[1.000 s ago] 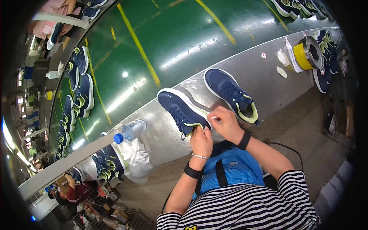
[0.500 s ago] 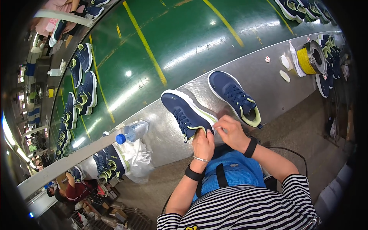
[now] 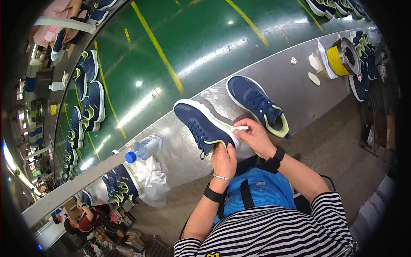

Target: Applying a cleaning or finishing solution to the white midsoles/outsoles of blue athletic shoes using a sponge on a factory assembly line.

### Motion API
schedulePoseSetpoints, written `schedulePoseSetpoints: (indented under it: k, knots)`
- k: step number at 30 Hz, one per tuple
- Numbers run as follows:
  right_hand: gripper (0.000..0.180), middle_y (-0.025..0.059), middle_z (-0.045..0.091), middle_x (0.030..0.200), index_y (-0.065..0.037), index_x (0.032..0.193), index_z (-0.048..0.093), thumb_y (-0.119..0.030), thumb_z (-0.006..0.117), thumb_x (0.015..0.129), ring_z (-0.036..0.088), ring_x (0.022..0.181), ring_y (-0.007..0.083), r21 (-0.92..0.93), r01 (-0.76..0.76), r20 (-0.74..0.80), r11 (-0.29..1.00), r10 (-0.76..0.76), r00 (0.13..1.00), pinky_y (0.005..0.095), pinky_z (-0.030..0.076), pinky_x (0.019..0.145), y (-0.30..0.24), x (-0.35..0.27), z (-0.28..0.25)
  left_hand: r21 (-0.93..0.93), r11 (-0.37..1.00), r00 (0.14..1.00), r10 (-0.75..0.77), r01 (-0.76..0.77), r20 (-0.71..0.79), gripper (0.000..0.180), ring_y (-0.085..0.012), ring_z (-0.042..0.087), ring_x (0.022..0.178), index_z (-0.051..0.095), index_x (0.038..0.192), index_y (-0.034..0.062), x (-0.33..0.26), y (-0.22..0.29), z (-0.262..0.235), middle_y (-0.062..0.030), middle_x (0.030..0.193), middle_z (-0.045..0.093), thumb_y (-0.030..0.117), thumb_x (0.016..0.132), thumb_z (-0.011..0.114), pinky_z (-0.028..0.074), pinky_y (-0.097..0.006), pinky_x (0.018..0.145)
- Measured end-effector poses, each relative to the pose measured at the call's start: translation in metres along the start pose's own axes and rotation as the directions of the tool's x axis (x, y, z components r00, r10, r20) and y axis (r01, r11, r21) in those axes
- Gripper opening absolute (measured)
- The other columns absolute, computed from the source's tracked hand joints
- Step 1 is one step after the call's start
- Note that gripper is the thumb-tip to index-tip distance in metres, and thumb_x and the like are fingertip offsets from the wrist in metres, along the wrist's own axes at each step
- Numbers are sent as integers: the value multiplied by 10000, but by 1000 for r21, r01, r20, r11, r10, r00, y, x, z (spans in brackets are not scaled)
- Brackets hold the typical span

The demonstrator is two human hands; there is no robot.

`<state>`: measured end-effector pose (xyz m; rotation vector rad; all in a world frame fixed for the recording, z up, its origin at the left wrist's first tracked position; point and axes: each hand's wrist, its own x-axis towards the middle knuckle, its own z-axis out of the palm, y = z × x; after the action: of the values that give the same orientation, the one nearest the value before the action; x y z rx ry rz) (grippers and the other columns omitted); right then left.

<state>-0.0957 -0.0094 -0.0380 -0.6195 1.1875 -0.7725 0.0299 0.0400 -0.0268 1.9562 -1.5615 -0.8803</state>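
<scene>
A green belt [image 3: 171, 47] marked with yellow lines fills the upper part of the view, with navy shoes standing along its left side and more at its upper right. Below it runs the metal bench [image 3: 299, 96], its straight edge bent by the lens. A pale rail [image 3: 77, 184] crosses at lower left, with further navy shoes beside it.

The held shoe [image 3: 195, 120] is at the bench, toe toward the belt and heel toward the person, tilted so that its white sole edge faces the right hand [image 3: 257, 139]. The other shoe [image 3: 250, 96] stands upright on the bench just to its right, toe also toward the belt.

The left hand [image 3: 224, 160] has its grip closed on the heel end of the held shoe. The right hand's grip is pinched around a small white stick, close to the sole edge; whether the two touch cannot be told.

A tin [image 3: 338, 60] with a yellow label lies on its side far right. At left a clear bottle [image 3: 148, 147] with a blue cap lies near a white tissue wad [image 3: 152, 172]. Two white pads [image 3: 314, 79] lie near the tin. Smallest is the stick [image 3: 241, 127].
</scene>
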Motion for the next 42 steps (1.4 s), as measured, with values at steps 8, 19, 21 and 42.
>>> schedulePoseSetpoints:
  k: [8,19,21,42]
  knots:
    - [168,0,557,806,-30,892,564,9,609,735,515,726,51,-142,22,29,990,-18,999,192,412,648,1,-3,5,24,1000,1000,-7,6,27,212,-441,536,701,489,825,-55,-1,-3,0,-272,753,554,154,848,466,414,-466,620]
    - [125,-1,553,811,-18,884,569,-3,578,760,495,727,50,-11,-31,20,999,32,999,193,398,667,12,1,3,-13,1000,1000,-7,7,27,217,-435,551,738,494,899,-68,-2,-3,0,-266,783,568,139,844,464,434,-450,649]
    - [112,2,553,828,-19,888,571,-9,570,777,497,762,52,22,-42,-8,999,42,999,195,397,689,7,1,7,-19,1000,1000,14,-14,5,220,-432,554,733,495,903,-70,-1,-1,2,-264,780,570,140,842,465,436,-448,648]
    - [74,-16,534,747,-36,763,550,-26,618,734,468,695,45,-133,40,-32,990,-45,998,192,376,627,9,-5,7,-25,1000,1000,4,-4,-5,178,-416,537,730,496,833,-67,-4,-4,2,-252,781,543,106,796,506,426,-462,644]
